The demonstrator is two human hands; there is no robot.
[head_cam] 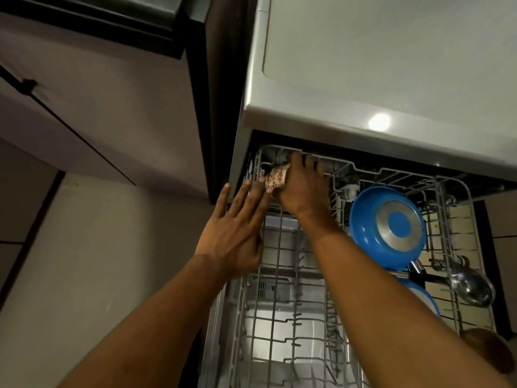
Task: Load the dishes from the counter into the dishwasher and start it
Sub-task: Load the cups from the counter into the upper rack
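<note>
With right hand (303, 186) clasped round a floral cup (275, 179) and left hand (232, 236) flat-fingered, seemingly touching it, seating the cup at far left corner of dishwasher rack (347, 163). Next: releasing gently, then fetching more dishes.

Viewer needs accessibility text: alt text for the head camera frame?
A person's right hand holds a flower-patterned cup at the far left corner of a pulled-out dishwasher rack, the left hand flat beside it. A blue pan and a metal ladle sit on the rack's right side.
</note>
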